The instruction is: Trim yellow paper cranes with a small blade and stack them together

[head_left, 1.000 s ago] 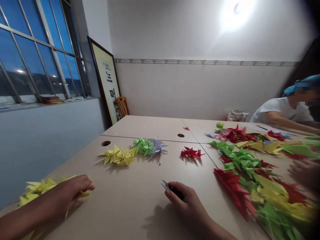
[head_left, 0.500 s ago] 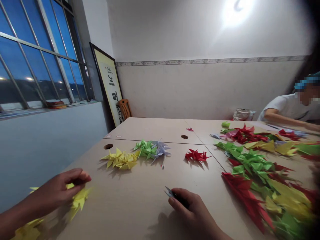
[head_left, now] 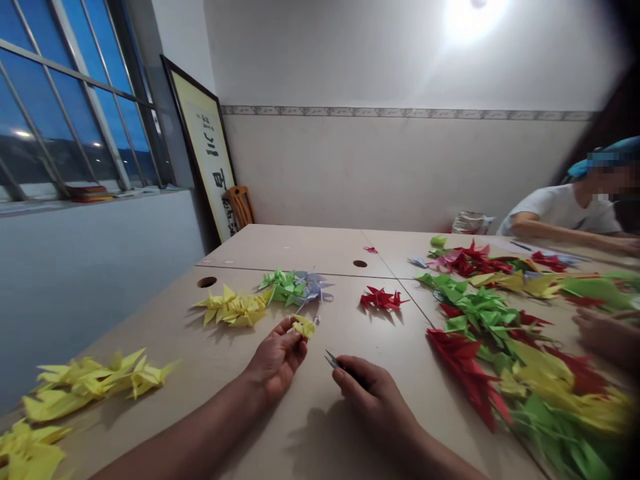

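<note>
My left hand (head_left: pixel 276 359) pinches a small yellow paper crane (head_left: pixel 303 327) at its fingertips, over the middle of the beige table (head_left: pixel 210 353). My right hand (head_left: pixel 373 392) grips small black-handled scissors (head_left: pixel 337 363), with the blades pointing left. Just beyond both hands lie a yellow crane pile (head_left: pixel 233 308), a green crane pile (head_left: pixel 283 287), a lavender crane pile (head_left: pixel 313 288) and a red crane pile (head_left: pixel 381 299). More yellow cranes (head_left: pixel 85 383) lie at the lower left. A large mixed heap of red, green and yellow cranes (head_left: pixel 500 353) fills the right side.
A co-worker's hand (head_left: pixel 604 337) reaches in at the right edge. Another person in a white T-shirt (head_left: pixel 563 210) leans over the far end. A framed calligraphy (head_left: pixel 203 147), wooden chair (head_left: pixel 241 207) and plastic bag (head_left: pixel 473 223) stand along the wall.
My left hand has moved right from the lower left to mid-table, now with a small yellow crane in its fingers. My right hand has barely moved, and the view has shifted slightly.
</note>
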Tool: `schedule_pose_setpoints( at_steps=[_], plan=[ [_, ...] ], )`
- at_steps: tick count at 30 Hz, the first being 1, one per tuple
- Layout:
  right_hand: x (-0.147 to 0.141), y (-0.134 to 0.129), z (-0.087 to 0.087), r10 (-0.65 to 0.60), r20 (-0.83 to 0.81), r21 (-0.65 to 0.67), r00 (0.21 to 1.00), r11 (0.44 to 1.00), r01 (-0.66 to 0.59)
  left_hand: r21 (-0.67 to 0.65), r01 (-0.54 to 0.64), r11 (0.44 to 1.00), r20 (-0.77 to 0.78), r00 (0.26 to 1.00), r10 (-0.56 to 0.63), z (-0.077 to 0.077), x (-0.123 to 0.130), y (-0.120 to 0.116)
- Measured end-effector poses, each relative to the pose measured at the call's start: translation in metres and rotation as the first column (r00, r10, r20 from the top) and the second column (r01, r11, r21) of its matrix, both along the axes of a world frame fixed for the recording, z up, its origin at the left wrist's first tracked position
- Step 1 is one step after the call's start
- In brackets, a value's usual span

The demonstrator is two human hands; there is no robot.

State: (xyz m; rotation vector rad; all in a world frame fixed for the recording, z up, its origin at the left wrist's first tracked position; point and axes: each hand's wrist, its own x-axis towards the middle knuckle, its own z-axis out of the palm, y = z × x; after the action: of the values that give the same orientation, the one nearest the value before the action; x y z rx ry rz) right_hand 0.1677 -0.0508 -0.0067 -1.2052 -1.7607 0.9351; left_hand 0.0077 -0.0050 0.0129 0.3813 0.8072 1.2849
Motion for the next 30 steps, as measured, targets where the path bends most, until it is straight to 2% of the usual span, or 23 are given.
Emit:
schedule_pose_setpoints(
  at_steps=[4, 10, 20, 22, 25, 27, 30],
  plan=[
    [0.000, 0.002, 0.002, 0.018, -0.038, -0.022, 0.999, 1.000, -0.019, -0.042, 0.107, 0.993, 0.047, 0.993, -0.105, -0.008, -0.002, -0.003],
    [0.000, 0.003, 0.003, 0.014, -0.065, -0.046, 0.998, 0.999, -0.017, 0.010, 0.243, 0.970, 0.032, 0.969, -0.244, -0.012, -0.004, -0.007],
    [-0.003, 0.005, 0.003, 0.001, -0.047, -0.061, 0.999, 0.998, -0.004, 0.027, 0.266, 0.964, -0.060, 0.963, -0.264, -0.010, 0.000, -0.012],
    [-0.002, 0.006, 0.001, -0.015, -0.068, -0.072, 0.998, 0.997, 0.010, 0.034, 0.194, 0.980, -0.079, 0.978, -0.191, -0.012, -0.001, -0.009],
    [0.001, 0.006, -0.002, -0.060, -0.136, -0.095, 0.989, 0.994, 0.048, 0.145, -0.002, 0.989, -0.244, 0.969, 0.038, -0.017, -0.008, 0.002],
    [0.002, 0.006, -0.002, -0.069, -0.166, -0.099, 0.984, 0.994, 0.053, 0.311, -0.073, 0.948, -0.390, 0.899, 0.197, -0.020, -0.014, 0.010],
    [0.002, 0.003, 0.001, -0.047, -0.136, -0.089, 0.990, 0.995, 0.035, 0.518, -0.031, 0.855, -0.514, 0.787, 0.340, -0.019, -0.019, 0.013]
  ],
)
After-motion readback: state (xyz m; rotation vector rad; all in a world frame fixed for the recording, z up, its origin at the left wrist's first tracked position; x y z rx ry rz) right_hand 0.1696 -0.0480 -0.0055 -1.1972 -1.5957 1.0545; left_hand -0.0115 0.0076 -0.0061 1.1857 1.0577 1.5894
